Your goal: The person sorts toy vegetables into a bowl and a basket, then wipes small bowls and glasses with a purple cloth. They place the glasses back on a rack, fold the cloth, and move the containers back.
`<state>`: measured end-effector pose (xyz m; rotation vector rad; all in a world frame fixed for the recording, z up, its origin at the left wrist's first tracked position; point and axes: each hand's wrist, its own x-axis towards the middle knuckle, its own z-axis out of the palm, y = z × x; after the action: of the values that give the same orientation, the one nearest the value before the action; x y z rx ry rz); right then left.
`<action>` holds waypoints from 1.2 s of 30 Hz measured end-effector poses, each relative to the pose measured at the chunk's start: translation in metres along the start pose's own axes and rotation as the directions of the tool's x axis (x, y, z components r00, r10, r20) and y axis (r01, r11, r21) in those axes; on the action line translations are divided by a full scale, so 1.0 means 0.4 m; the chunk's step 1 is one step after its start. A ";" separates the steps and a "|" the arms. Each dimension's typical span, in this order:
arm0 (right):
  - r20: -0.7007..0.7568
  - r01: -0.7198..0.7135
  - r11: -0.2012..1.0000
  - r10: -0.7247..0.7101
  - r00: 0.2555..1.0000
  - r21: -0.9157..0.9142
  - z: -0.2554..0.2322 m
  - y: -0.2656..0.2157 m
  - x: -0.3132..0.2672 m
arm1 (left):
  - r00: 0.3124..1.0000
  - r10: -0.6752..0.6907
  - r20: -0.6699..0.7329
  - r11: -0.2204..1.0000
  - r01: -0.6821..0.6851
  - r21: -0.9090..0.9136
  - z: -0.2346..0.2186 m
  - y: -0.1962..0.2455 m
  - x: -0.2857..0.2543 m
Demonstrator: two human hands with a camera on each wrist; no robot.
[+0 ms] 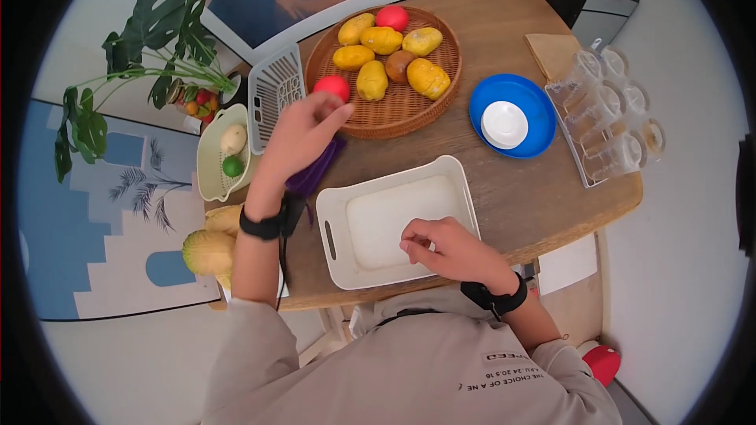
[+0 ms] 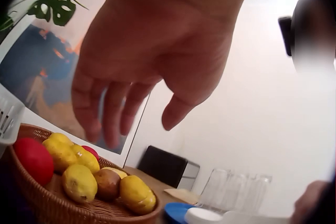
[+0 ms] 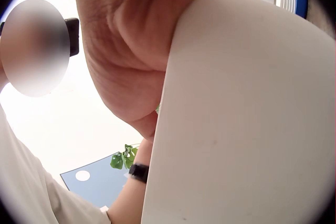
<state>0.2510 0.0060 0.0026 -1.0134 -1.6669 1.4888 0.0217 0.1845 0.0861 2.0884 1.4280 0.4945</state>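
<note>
My left hand [image 1: 303,134] hangs over the near left rim of a round wicker basket [image 1: 394,122], its fingers pointing down and holding nothing. Closest to it is a smooth red ball-like thing [image 1: 331,89] inside the basket. Several wrinkled yellow fruits [image 2: 80,183], a round brown fruit [image 1: 400,67] and a second red round thing [image 1: 391,18] share the basket. My right hand [image 1: 450,248] is at the near side of a white plastic bin [image 1: 331,267], its loosely curled fingers over the inside. In the right wrist view the bin's wall hides those fingers.
Right of the basket, a blue plate [image 1: 480,122] bears white dishes [image 1: 504,124]. Glass mugs [image 1: 606,122] stand on a rack at the right edge. On the left are a grey slatted basket [image 1: 276,94], a green colander [image 1: 213,161], purple cloth [image 1: 316,169] and a melon-like fruit [image 1: 206,253].
</note>
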 end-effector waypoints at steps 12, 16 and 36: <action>0.002 0.072 0.987 -0.072 0.997 -0.143 0.007 0.017 -0.012 | 0.978 0.089 0.187 0.771 -0.186 0.609 0.085 -0.240 0.312; 0.058 -0.007 0.990 0.015 0.998 -0.138 0.006 0.027 0.001 | 0.988 0.016 -0.152 0.959 -0.058 -0.278 0.021 -0.125 0.152; -0.111 0.251 0.902 -0.306 0.945 -0.350 0.025 0.011 0.020 | 0.977 0.018 0.212 0.914 0.070 -0.401 0.254 -0.032 -0.379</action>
<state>0.2390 0.0086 -0.0032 -0.9874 -1.8892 0.9307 0.0163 0.0229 0.0006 1.7276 1.1169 0.4940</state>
